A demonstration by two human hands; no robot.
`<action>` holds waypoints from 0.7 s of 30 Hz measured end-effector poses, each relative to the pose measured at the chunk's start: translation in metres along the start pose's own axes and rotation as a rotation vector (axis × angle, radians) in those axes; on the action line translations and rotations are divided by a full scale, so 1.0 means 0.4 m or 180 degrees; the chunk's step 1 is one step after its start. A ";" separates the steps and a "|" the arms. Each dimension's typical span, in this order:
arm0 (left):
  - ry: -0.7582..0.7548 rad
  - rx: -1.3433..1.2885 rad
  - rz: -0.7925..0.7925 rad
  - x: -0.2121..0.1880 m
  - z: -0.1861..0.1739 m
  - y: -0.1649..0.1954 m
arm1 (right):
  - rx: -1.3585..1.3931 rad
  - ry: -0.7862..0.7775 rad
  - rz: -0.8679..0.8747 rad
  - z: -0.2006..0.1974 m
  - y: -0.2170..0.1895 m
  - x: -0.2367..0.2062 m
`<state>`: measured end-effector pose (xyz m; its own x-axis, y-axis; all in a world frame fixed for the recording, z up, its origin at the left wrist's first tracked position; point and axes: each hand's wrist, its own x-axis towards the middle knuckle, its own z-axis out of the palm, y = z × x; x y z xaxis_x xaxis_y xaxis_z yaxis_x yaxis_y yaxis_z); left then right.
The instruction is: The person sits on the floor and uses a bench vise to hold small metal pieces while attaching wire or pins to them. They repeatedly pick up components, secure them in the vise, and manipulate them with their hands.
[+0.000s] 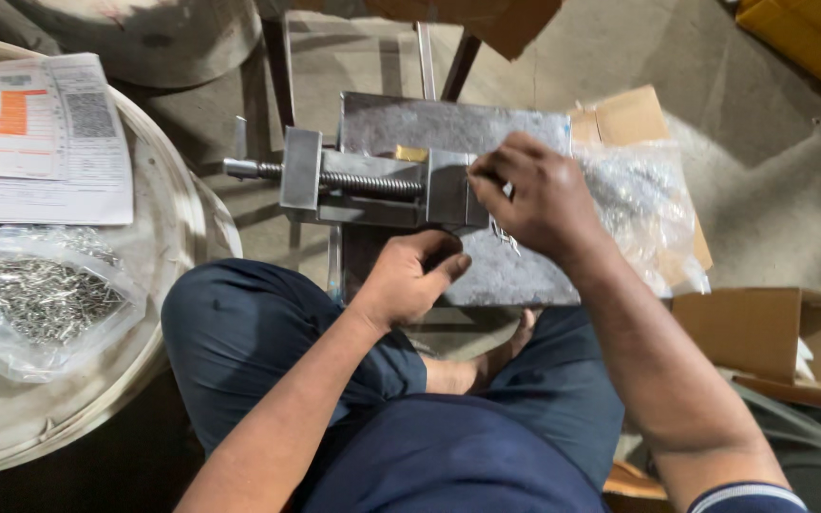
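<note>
right hand (pixel 539 204) pinching a small metal part (pixel 504 233) at the vise (pixel 382 185) jaw | left hand (pixel 410 280) curling against the steel plate (pixel 515 275) below | bag of parts (pixel 643 204) sitting beside, looking mostly unworked

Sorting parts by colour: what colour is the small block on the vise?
Yellowish brass, the small block atop the grey metal vise, in the head view.

prob. workshop, metal vise (pixel 372 185), bagged pins (pixel 40 299)

Small metal part under the right hand (pixel 539 204): fingers hide its shape. Cardboard box (pixel 772 337) right of that hand: cut off by the edge.
</note>
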<state>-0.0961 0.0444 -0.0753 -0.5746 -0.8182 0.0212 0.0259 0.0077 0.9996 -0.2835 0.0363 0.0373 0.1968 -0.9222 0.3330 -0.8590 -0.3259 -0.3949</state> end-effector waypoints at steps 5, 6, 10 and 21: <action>0.0002 0.0108 0.0236 -0.017 -0.003 0.000 | 0.0653 0.0228 0.0517 0.011 0.075 -0.084; 0.0006 0.0039 0.0368 -0.020 -0.005 0.002 | 0.0908 0.0357 0.0738 0.016 0.092 -0.113; -0.0060 -0.0023 0.0193 -0.020 -0.006 0.013 | 0.0272 0.0533 0.1081 0.038 0.154 -0.231; -0.0021 0.0160 0.0267 -0.016 0.014 0.006 | -0.0044 0.0696 0.1593 0.100 0.155 -0.309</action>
<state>-0.0970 0.0528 -0.0732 -0.5774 -0.8097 0.1048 0.0332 0.1050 0.9939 -0.3422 0.1218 -0.0626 -0.3394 -0.8986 0.2781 -0.8289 0.1459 -0.5400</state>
